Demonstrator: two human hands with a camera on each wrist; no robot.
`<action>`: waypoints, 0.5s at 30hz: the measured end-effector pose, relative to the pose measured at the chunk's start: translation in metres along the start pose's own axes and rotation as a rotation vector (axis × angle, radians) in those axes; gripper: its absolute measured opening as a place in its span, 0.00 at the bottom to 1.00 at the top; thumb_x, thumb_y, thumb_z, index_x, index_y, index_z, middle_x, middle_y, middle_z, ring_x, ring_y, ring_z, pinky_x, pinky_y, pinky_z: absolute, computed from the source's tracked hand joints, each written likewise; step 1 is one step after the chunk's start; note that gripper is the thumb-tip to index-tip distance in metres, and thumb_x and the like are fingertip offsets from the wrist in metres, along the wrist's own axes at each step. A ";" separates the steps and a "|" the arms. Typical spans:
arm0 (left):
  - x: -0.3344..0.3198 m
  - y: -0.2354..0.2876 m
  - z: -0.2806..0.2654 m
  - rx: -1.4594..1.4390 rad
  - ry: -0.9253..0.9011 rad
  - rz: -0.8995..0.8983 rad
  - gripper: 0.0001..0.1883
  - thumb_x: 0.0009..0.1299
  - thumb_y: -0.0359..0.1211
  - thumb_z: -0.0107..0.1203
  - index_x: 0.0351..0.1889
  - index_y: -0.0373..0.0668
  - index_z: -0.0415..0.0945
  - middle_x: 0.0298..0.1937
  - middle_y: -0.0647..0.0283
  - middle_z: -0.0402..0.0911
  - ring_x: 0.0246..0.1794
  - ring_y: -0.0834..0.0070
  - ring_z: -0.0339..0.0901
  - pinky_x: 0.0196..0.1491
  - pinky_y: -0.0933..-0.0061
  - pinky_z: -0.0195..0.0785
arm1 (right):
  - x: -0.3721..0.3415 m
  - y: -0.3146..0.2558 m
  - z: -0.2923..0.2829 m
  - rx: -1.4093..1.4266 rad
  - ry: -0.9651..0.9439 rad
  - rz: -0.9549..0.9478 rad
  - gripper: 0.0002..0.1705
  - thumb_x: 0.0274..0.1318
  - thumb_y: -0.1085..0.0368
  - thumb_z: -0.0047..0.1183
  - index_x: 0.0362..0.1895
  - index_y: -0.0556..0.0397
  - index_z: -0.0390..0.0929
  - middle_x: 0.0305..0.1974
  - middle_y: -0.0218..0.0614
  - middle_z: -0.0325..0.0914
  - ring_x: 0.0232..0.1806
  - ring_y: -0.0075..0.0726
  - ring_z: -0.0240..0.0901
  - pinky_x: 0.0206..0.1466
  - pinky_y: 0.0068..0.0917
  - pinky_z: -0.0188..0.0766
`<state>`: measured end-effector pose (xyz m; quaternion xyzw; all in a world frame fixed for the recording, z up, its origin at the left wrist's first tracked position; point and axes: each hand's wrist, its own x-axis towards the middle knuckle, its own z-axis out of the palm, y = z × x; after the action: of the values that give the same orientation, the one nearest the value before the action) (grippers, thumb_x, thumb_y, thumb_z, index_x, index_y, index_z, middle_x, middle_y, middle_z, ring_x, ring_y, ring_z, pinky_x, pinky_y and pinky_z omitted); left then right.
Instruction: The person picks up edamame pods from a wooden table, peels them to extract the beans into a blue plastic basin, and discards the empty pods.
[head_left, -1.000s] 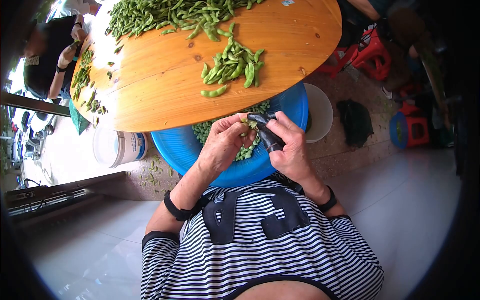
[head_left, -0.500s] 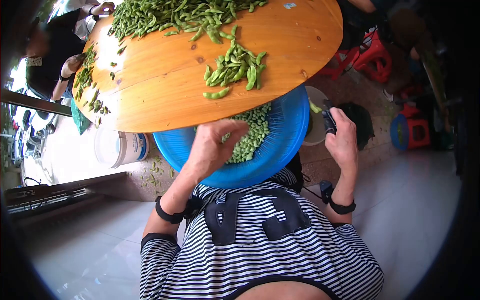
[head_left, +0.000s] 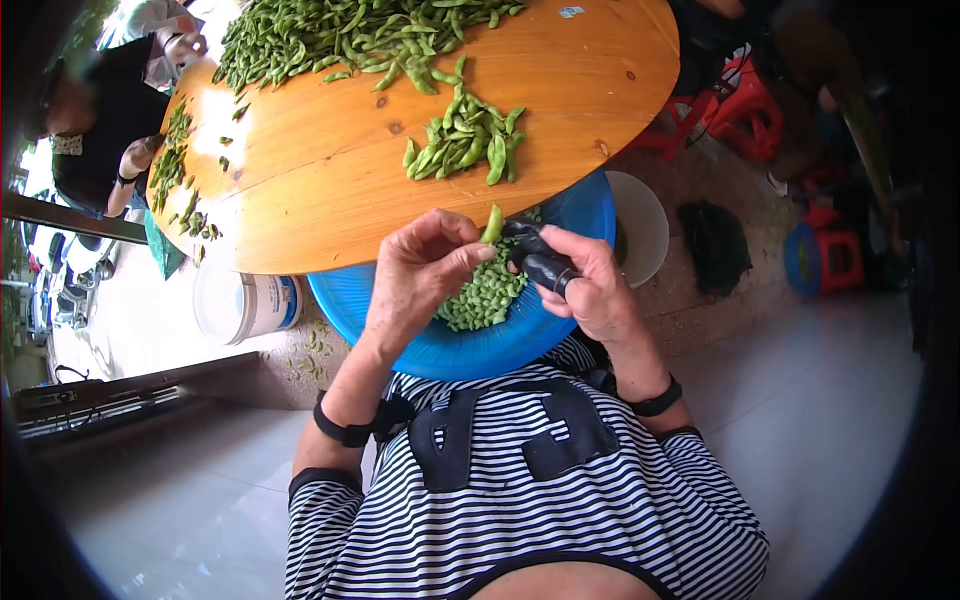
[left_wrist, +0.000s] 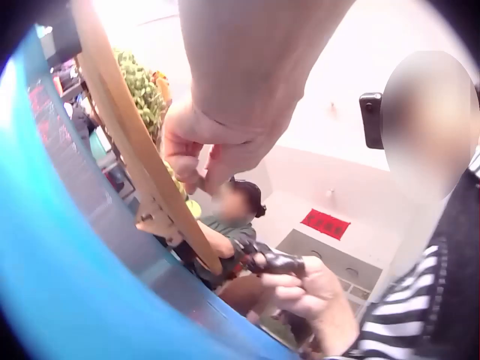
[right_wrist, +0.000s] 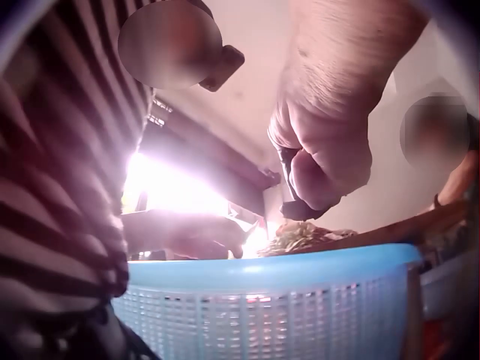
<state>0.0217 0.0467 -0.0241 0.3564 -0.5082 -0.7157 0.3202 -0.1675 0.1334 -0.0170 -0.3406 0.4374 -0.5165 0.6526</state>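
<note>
Over the blue basin (head_left: 600, 205), my left hand (head_left: 425, 265) pinches a green pod (head_left: 493, 224) between thumb and finger, its tip pointing up. Black coverings wrap the thumb and index finger of my right hand (head_left: 597, 288), which are held apart just right of the pod; whether they touch it I cannot tell. Shelled green beans (head_left: 487, 300) lie in the basin below. A small heap of pods (head_left: 465, 140) rests on the wooden table (head_left: 330, 200). The left wrist view shows my left hand (left_wrist: 225, 142) beside the table edge; in the right wrist view my right hand (right_wrist: 322, 161) hangs above the basin.
A large pod pile (head_left: 330, 40) covers the table's far side, with dark scraps (head_left: 172, 150) at its left. White buckets (head_left: 245, 305) (head_left: 645, 230) stand on both sides of the basin. Another person's hand (head_left: 140, 158) is at the table's left edge. Red stools (head_left: 745, 110) stand right.
My right hand went out to the right with a pod, then came back over the basin without it. The single pod near the table edge is gone from there; my left hand now pinches a pod.
</note>
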 end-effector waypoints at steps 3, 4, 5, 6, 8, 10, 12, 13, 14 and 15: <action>-0.002 -0.003 0.009 -0.040 0.018 0.005 0.07 0.64 0.27 0.64 0.31 0.41 0.76 0.25 0.72 0.77 0.22 0.89 0.68 0.24 0.86 0.60 | 0.003 0.002 0.004 0.043 -0.018 0.001 0.20 0.46 0.76 0.33 0.42 0.62 0.76 0.22 0.22 0.61 0.19 0.12 0.50 0.18 0.13 0.47; -0.002 -0.004 0.011 -0.047 0.028 0.016 0.07 0.64 0.26 0.64 0.31 0.40 0.75 0.24 0.73 0.76 0.22 0.90 0.68 0.24 0.86 0.60 | 0.003 -0.001 0.004 0.095 -0.046 0.005 0.20 0.47 0.77 0.33 0.42 0.63 0.75 0.22 0.23 0.61 0.19 0.12 0.50 0.17 0.14 0.48; -0.002 -0.005 0.012 -0.049 0.026 0.015 0.07 0.64 0.26 0.64 0.31 0.40 0.75 0.24 0.73 0.76 0.22 0.90 0.68 0.24 0.86 0.60 | 0.003 -0.002 0.004 0.147 -0.075 0.009 0.21 0.48 0.77 0.32 0.42 0.63 0.75 0.21 0.23 0.62 0.18 0.12 0.50 0.17 0.14 0.48; -0.002 -0.006 0.013 -0.027 0.037 0.036 0.07 0.64 0.26 0.64 0.30 0.40 0.75 0.24 0.74 0.76 0.23 0.90 0.68 0.25 0.86 0.60 | 0.003 -0.001 0.003 0.146 -0.074 0.010 0.21 0.48 0.77 0.32 0.42 0.63 0.75 0.21 0.23 0.62 0.18 0.12 0.50 0.17 0.14 0.48; -0.002 -0.010 0.013 -0.003 0.053 0.057 0.07 0.64 0.26 0.64 0.30 0.40 0.75 0.24 0.74 0.75 0.23 0.90 0.67 0.25 0.86 0.60 | 0.003 0.001 0.002 0.147 -0.083 0.021 0.20 0.47 0.77 0.32 0.42 0.64 0.75 0.21 0.23 0.61 0.18 0.12 0.50 0.17 0.13 0.48; -0.003 -0.013 0.013 0.031 0.066 0.120 0.07 0.63 0.25 0.64 0.29 0.40 0.74 0.24 0.74 0.75 0.24 0.90 0.67 0.26 0.86 0.60 | 0.005 0.002 0.002 0.137 -0.075 0.020 0.21 0.47 0.77 0.32 0.42 0.64 0.75 0.21 0.23 0.61 0.19 0.12 0.50 0.17 0.13 0.48; -0.004 -0.014 0.013 0.050 0.061 0.160 0.08 0.63 0.25 0.64 0.28 0.40 0.74 0.24 0.73 0.75 0.23 0.89 0.67 0.26 0.86 0.60 | 0.005 0.006 -0.001 0.128 -0.060 0.019 0.21 0.47 0.77 0.32 0.43 0.64 0.75 0.21 0.23 0.61 0.19 0.12 0.50 0.17 0.13 0.48; -0.004 -0.015 0.014 0.068 0.057 0.201 0.08 0.63 0.25 0.65 0.27 0.40 0.74 0.25 0.73 0.75 0.23 0.89 0.67 0.25 0.85 0.60 | 0.006 0.011 -0.005 0.163 -0.075 0.007 0.21 0.48 0.76 0.34 0.44 0.64 0.75 0.22 0.24 0.62 0.19 0.12 0.50 0.18 0.13 0.48; -0.005 -0.015 0.013 0.067 0.057 0.200 0.08 0.63 0.25 0.65 0.27 0.40 0.74 0.25 0.73 0.75 0.23 0.89 0.67 0.25 0.85 0.60 | 0.007 0.015 -0.009 0.199 -0.090 -0.005 0.20 0.50 0.74 0.36 0.45 0.64 0.76 0.23 0.24 0.64 0.19 0.12 0.50 0.18 0.12 0.48; -0.006 -0.015 0.011 -0.026 -0.008 0.137 0.08 0.63 0.25 0.64 0.29 0.40 0.73 0.25 0.71 0.75 0.22 0.87 0.68 0.24 0.84 0.60 | 0.007 0.017 -0.013 0.198 -0.090 -0.004 0.20 0.50 0.74 0.36 0.45 0.64 0.76 0.23 0.24 0.64 0.19 0.12 0.50 0.18 0.12 0.48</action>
<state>0.0145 0.0612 -0.0348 0.3138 -0.5233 -0.7001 0.3708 -0.1720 0.1307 -0.0391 -0.2980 0.3538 -0.5429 0.7009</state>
